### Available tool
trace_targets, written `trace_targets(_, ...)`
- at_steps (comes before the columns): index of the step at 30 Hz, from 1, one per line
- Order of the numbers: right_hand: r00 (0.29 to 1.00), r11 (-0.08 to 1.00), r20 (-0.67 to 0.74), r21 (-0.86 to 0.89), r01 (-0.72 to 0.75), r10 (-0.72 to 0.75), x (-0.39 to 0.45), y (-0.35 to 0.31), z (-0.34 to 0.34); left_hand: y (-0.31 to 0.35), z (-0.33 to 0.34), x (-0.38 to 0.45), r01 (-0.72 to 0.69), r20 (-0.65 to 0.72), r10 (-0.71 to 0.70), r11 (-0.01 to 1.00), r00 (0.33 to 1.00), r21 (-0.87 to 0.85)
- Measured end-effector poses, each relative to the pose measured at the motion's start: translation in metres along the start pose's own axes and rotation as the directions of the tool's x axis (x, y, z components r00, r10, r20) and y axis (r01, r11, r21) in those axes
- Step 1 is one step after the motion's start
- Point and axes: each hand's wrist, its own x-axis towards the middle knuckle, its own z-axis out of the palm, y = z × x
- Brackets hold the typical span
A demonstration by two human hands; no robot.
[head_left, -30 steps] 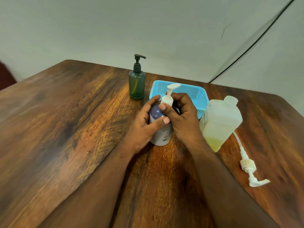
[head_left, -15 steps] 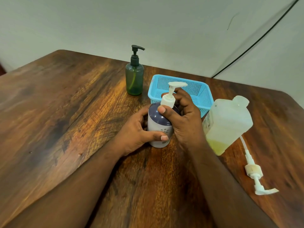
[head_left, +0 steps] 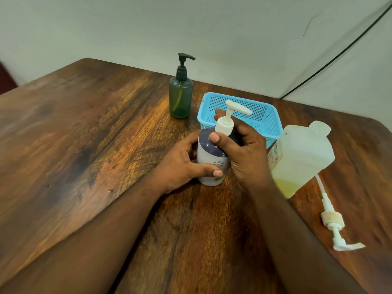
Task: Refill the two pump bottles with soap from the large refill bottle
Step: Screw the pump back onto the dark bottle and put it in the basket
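A white pump bottle with a dark blue top (head_left: 209, 152) stands at the table's middle. My left hand (head_left: 180, 165) grips its body from the left. My right hand (head_left: 244, 153) curls round the collar of its white pump head (head_left: 226, 122), whose nozzle points right. A green pump bottle (head_left: 180, 96) with a black pump stands upright farther back. The large translucent refill bottle (head_left: 303, 155), with yellow soap low inside and no pump in its neck, stands to the right of my right hand. Its white pump (head_left: 333, 223) lies on the table beside it.
A light blue perforated plastic basket (head_left: 267, 119) sits behind my hands, between the green bottle and the refill bottle. The dark wooden table (head_left: 95, 145) ends at a pale wall behind. A black cable (head_left: 339, 56) runs down the wall at the right.
The pump head's nozzle has swung round toward the right under my right hand. My left thumb has slid lower on the bottle's body. The camera has shifted slightly.
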Motion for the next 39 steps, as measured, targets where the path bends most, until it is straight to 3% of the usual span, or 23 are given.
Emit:
trace_targets(5, 0.960, 0.969, -0.208, -0.199, 0.146, -0.187, -0.003, -0.005, 0.005, -0.001, -0.002, 0.001, 0.024, -0.002, -0.024, 1.000, 1.000, 0.016)
trace_targets(7, 0.943, 0.948, -0.228, -0.263, 0.181, -0.243, -0.004, -0.002, 0.006, 0.000, -0.003, 0.002, 0.029, 0.001, -0.029, 0.999, 1.000, 0.030)
trace_targets(10, 0.967, 0.974, -0.196, -0.188, 0.125, -0.162, -0.005, -0.002, 0.005, 0.001, -0.003, 0.001, 0.033, 0.002, -0.033, 0.999, 0.999, 0.042)
trace_targets(13, 0.962, 0.955, -0.158, -0.235, 0.183, -0.223, -0.004, -0.003, 0.003, 0.001, -0.003, 0.001, 0.034, 0.001, -0.034, 0.998, 0.999, 0.049)
trace_targets(16, 0.946, 0.964, -0.223, -0.175, 0.198, -0.235, -0.007, -0.004, 0.005, 0.002, -0.002, 0.001, 0.040, -0.001, -0.040, 0.998, 0.999, 0.046)
trace_targets(20, 0.974, 0.993, -0.192, -0.047, 0.113, -0.120, -0.008, -0.001, 0.004, 0.004, -0.001, 0.000, 0.040, -0.006, -0.040, 0.999, 0.999, 0.024)
trace_targets(23, 0.960, 0.969, -0.198, -0.187, 0.161, -0.198, -0.005, 0.000, 0.003, 0.004, 0.000, 0.000, 0.045, -0.015, -0.044, 0.999, 0.999, 0.028)
trace_targets(26, 0.919, 0.970, -0.328, -0.176, 0.170, -0.220, -0.009, -0.002, 0.010, 0.004, 0.001, -0.001, 0.035, -0.030, -0.034, 0.999, 0.999, 0.031)
trace_targets(28, 0.917, 0.965, -0.325, -0.195, 0.175, -0.232, -0.012, 0.000, 0.012, 0.006, 0.002, -0.002, 0.031, -0.030, -0.030, 0.999, 0.999, 0.025)
trace_targets(31, 0.973, 0.998, -0.222, -0.025, 0.059, -0.063, -0.011, -0.004, 0.009, 0.007, 0.004, -0.001, 0.029, -0.017, -0.029, 1.000, 0.999, 0.008)
trace_targets(35, 0.980, 0.975, -0.172, -0.214, 0.060, -0.099, -0.014, -0.010, 0.005, 0.006, 0.004, -0.001, 0.021, -0.011, -0.021, 1.000, 1.000, -0.023)
trace_targets(39, 0.984, 0.974, -0.172, -0.225, 0.003, -0.043, -0.011, -0.018, -0.007, 0.006, 0.003, -0.002, 0.031, 0.005, -0.031, 0.999, 0.999, -0.039)
